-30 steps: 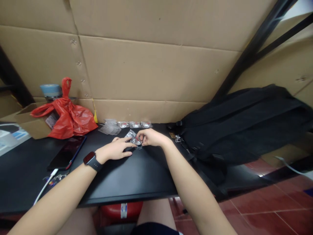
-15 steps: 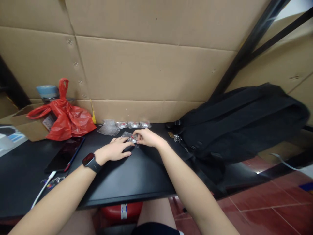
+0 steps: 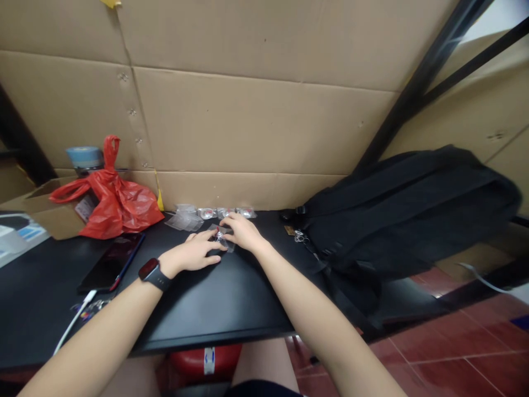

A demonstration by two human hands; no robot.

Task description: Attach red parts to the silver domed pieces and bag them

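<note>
A small clear plastic bag (image 3: 228, 246) lies on the black tabletop between my hands, with a shiny silver-and-red item (image 3: 219, 236) at it. The item's kind is too small to make out. My left hand (image 3: 196, 251), wearing a black watch, rests with its fingers stretched out and apart, the fingertips touching the bag's left side. From the right, my right hand (image 3: 243, 232) pinches at the item with thumb and fingers, which partly cover it. Just behind are a pile of flat clear bags (image 3: 184, 218) and a row of bagged silver items (image 3: 207, 213).
A red plastic bag (image 3: 124, 204) and a cardboard box (image 3: 61, 215) stand at the left, behind a phone (image 3: 111, 262) with a white cable. A black backpack (image 3: 409, 209) fills the right side. Cardboard (image 3: 256, 121) walls the back.
My right hand has shifted slightly left, closer to my left hand, and its fingers cover the item differently. My left hand stays nearly in place. The view has tilted slightly.
</note>
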